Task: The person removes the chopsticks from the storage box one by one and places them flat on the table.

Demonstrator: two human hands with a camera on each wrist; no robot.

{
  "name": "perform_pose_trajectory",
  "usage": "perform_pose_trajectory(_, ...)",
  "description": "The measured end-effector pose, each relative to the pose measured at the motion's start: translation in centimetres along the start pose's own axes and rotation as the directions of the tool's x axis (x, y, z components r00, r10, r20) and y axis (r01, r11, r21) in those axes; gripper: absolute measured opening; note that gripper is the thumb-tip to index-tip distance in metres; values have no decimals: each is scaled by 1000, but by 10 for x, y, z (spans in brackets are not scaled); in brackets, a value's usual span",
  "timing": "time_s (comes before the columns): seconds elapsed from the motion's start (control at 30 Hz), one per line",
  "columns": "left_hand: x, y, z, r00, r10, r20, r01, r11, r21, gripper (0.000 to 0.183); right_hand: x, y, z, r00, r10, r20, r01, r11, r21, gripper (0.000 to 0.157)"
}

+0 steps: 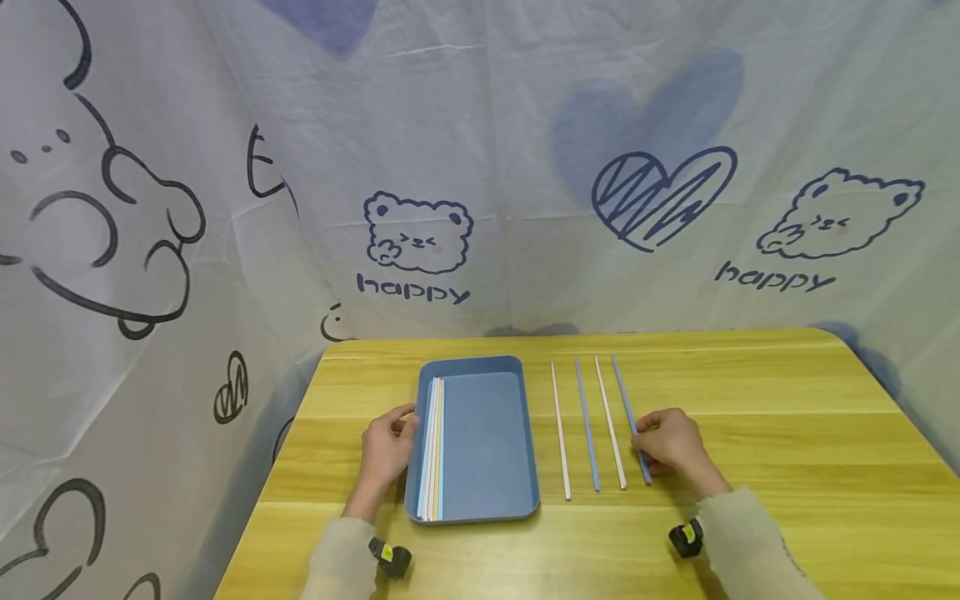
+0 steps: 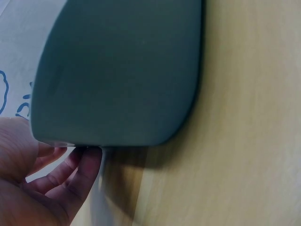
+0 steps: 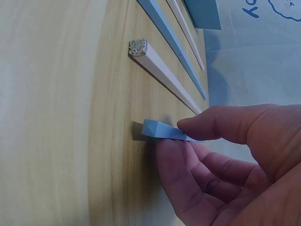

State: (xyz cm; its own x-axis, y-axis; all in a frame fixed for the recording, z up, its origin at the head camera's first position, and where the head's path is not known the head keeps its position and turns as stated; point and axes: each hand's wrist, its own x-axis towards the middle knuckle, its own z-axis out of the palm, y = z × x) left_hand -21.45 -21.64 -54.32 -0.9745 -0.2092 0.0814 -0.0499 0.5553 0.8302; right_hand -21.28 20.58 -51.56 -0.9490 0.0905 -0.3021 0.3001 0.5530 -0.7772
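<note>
In the head view my right hand (image 1: 675, 442) pinches a blue chopstick (image 1: 624, 390) near its thick end, between thumb and fingers. The right wrist view shows the square tip of this chopstick (image 3: 157, 129) just above the wood. To its left lie a pale pink chopstick (image 1: 610, 421), another blue chopstick (image 1: 587, 425) and a second pale one (image 1: 561, 433), spaced apart and roughly parallel. My left hand (image 1: 386, 450) grips the left rim of a blue-grey tray (image 1: 487, 450). Several light-coloured chopsticks (image 1: 437, 450) lie together along the tray's left inside wall.
The wooden table (image 1: 795, 433) has rounded far corners. A printed cloth (image 1: 517, 167) with bears and hearts hangs behind it and along the left side. A small black camera sits on each wrist, such as the left wrist camera (image 1: 393, 560).
</note>
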Motion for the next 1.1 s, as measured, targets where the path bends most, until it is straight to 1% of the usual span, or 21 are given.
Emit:
perform_pose_trajectory(0.13, 0, 2, -1, 1000, 9, -9, -9, 1000, -1, 32, 1, 0, 0, 1000, 3, -5, -3, 1000, -10, 30)
perform_pose_trajectory(0.33, 1, 1, -2, 1000, 3, -5, -3, 1000, -5, 33, 1, 2, 0, 1000, 2, -8, -2, 1000, -5, 28)
perform_pose_trajectory(0.53, 0, 1, -1, 1000, -3, -5, 3, 1000, -2, 33, 4, -3, -4, 999, -34, -8, 34, 999, 23, 28)
perform_pose_trajectory(0.63, 0, 1, -1, 1000, -3, -1, 3, 1000, -1, 33, 4, -11, -4, 999, -42, 28, 40, 997, 68, 33)
perform_pose_trajectory(0.77, -1, 1, -2, 1000, -4, 5, 4, 1000, 1, 33, 2, -26, 0, 996, -17, 92, 1, 986, 166, 39)
perform_pose_trajectory(0.93, -1, 1, -2, 1000, -7, 8, 7, 1000, 0, 33, 3, -43, 12, 987, -7, 158, -35, 963, 265, 42)
perform_pose_trajectory(1.1, -1, 1, -1, 1000, -8, 8, 8, 1000, -4, 33, 0, -59, 27, 979, -33, 203, -30, 954, 299, 43)
